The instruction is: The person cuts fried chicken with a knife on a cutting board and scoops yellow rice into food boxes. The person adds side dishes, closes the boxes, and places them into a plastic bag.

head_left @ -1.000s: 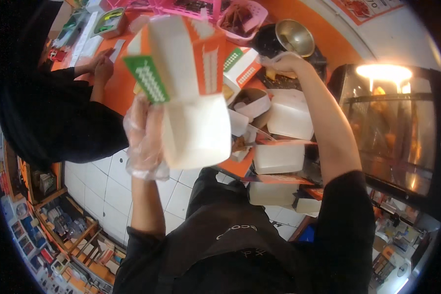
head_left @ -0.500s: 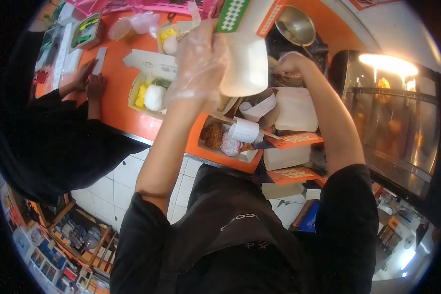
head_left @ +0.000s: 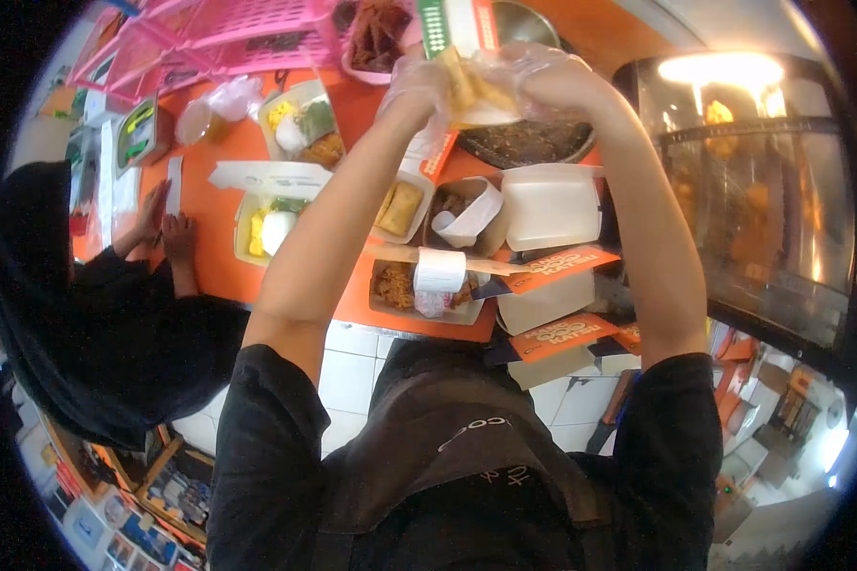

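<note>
In its clear plastic glove, my left hand (head_left: 421, 84) grips the left side of a raised food box (head_left: 490, 120) with a green and orange patterned lid. Long yellow-brown food pieces (head_left: 462, 88) show inside it, blurred. My right hand (head_left: 548, 78), also gloved, is at the box's right side, its fingers smeared and partly hidden. Beneath the hands, a box of fried rolls (head_left: 400, 206) stands beside a box of dark food (head_left: 457, 207) with a paper band. Nearer me, a box of fried chicken (head_left: 395, 285) also holds a wrapped bundle and a paper slip.
A dark round pan (head_left: 533, 143) lies beyond the stacked open boxes (head_left: 552, 209). At right stands a lit glass cabinet (head_left: 752, 209). Pink baskets (head_left: 248, 29) are at the back left. A co-worker's hands (head_left: 167, 228) rest on the orange counter (head_left: 214, 200), near more meal boxes (head_left: 267, 228).
My right hand has moved from the pan to the raised box. The box, bare inside before, now shows yellow-brown food. My left hand has shifted farther away with it, and the view has shifted.
</note>
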The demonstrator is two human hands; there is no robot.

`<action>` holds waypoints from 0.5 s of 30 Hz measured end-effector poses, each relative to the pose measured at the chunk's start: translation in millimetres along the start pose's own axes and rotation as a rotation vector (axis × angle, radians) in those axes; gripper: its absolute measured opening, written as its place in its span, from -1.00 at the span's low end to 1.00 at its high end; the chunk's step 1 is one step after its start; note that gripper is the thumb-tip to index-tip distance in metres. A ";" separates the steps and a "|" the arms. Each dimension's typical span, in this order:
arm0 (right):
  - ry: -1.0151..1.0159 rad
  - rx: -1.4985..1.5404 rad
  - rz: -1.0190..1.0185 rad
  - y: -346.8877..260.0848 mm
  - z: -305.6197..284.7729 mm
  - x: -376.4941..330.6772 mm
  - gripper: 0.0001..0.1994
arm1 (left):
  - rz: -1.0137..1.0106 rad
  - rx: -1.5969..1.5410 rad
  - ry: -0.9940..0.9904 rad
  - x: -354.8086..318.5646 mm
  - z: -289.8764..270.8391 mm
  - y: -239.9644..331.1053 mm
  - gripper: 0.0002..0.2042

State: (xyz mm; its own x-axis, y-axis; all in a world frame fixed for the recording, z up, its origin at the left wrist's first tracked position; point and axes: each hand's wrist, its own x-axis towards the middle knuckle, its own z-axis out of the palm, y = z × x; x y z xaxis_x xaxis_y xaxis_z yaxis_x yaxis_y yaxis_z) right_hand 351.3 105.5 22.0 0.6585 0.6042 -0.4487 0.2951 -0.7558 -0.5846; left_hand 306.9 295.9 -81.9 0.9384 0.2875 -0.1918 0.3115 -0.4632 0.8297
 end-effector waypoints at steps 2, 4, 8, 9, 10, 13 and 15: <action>0.208 -0.006 -0.017 -12.0 1.0 -14.3 -0.47 | -0.019 -0.017 0.028 15.7 19.4 -23.9 -0.68; 0.544 0.171 0.091 -21.2 7.5 -62.1 -0.43 | 0.015 0.214 -0.042 21.4 32.2 -22.1 -0.74; 0.584 0.325 -0.077 -17.7 20.6 -147.2 -0.48 | 0.768 1.255 -0.304 36.2 35.3 -44.1 -0.75; 0.625 0.320 -0.077 -12.3 25.6 -170.8 -0.54 | 0.525 1.035 -0.296 36.5 36.1 -36.3 -0.72; 0.664 0.314 -0.080 -6.5 29.0 -192.5 -0.59 | 0.184 0.680 -0.347 35.4 38.6 -28.4 -0.69; 0.705 0.364 -0.147 10.9 34.5 -260.6 -0.61 | -0.081 0.015 -0.348 31.1 17.0 -21.5 -0.61; 0.742 0.529 -0.156 20.6 45.6 -298.1 -0.61 | -0.049 -0.139 -0.310 38.9 -13.1 -44.2 -0.47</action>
State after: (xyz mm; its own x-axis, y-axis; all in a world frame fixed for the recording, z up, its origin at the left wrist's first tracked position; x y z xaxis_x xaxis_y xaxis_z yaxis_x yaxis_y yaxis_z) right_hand 129.6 -78.6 112.8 0.9667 0.2345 0.1023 0.1832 -0.3555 -0.9165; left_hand 327.7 338.6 -119.2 0.9302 0.0286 -0.3659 0.3543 -0.3304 0.8748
